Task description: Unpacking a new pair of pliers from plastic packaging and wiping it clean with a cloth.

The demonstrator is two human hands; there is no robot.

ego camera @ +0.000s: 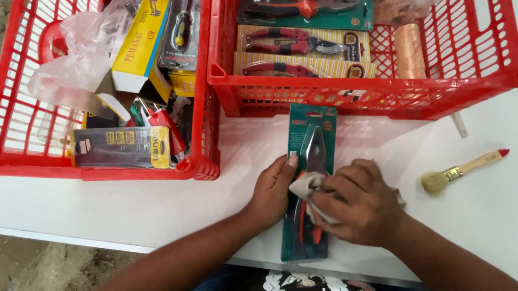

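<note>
- Two bare hands work over a white table top (pixel 507 219), seen from above by the head camera.
- Between them lies a green blister card holding red-handled pliers (pixel 310 160), flat on the table, its long side running away from the person and its far end just short of a basket.
- Left hand (pixel 272 190) rests at the card's left edge, fingers loosely curled, thumb laid on the plastic front; it steadies the pack rather than gripping it.
- Right hand (pixel 363 204) lies across the lower half of the card, fingers bent and closed around a small crumpled pale cloth (pixel 308 187) pressed against the pack.
- Right of that hand, apart from it, a small paintbrush with pale bristles, wooden handle and red tip (pixel 462 171) lies on the table.
- Beyond the card stands a red plastic lattice basket (pixel 485 84) with more carded pliers and cutters (pixel 300 39) lying in it.
- Left of it, touching, a second red lattice basket (pixel 4 151) holds mixed packaged tools, a yellow box (pixel 139 41) and clear plastic bags (pixel 71 67).
</note>
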